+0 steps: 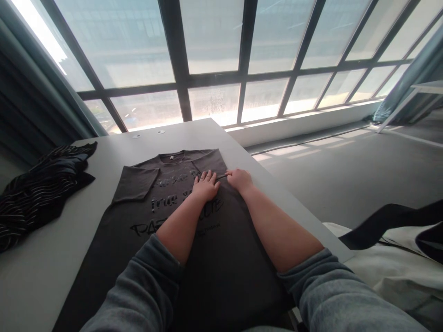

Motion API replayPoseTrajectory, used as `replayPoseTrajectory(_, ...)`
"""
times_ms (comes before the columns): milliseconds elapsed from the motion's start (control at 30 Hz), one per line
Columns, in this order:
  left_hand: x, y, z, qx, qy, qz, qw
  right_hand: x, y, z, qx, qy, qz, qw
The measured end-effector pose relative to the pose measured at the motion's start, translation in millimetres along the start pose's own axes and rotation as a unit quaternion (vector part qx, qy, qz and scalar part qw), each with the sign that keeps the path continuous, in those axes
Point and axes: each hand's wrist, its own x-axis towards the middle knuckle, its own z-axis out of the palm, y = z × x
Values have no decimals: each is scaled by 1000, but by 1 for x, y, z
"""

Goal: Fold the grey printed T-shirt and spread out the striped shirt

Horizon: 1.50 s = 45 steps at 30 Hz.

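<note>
A dark grey T-shirt (221, 267) with glossy black lettering lies spread front side up on the white table, its neckline toward the window. Both sleeves are folded inward over the chest. My left hand (206, 186) rests on the shirt's printed chest, fingers spread, near the edge of the right-hand sleeve. Just to its right, my right hand (239, 180) is closed, its fingers pinching the sleeve's hem by the shirt's side edge. My forearms cover part of the lettering.
A crumpled black striped garment (38, 193) lies on the left of the white table (277, 203). Behind it hangs a dark curtain (38, 87). Large windows (211, 41) stand beyond the table. A pale bag or cloth with a black strap (377, 230) is at the lower right.
</note>
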Motion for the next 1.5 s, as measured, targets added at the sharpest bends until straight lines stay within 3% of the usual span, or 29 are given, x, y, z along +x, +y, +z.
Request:
replayPoseTrajectory(333, 6, -10, 2, -20, 41, -81, 996, 1, 0, 3, 19, -3, 4, 1000)
replayPoseTrajectory(400, 6, -12, 3, -20, 51, -56, 997, 3, 1, 5, 18, -2, 0, 1000)
replayPoseTrajectory(600, 3, -8, 2, -5, 64, 103, 993, 4, 3, 6, 21, -7, -8, 1000)
replayPoseTrajectory(800, 3, -7, -4, -10, 77, 118, 990, 2, 2, 4, 28, -9, -12, 1000)
replayPoseTrajectory(1267, 3, -16, -5, -20, 146, -10, 989, 1, -1, 3, 35, -13, -6, 999)
replayPoseTrajectory(1367, 5, -18, -2, -20, 148, -29, 988, 1, 0, 4, 35, -9, -5, 999)
replayPoseTrajectory(1500, 8, -20, 1, -44, 123, -102, 986, 1, 0, 5, 36, -9, -8, 999)
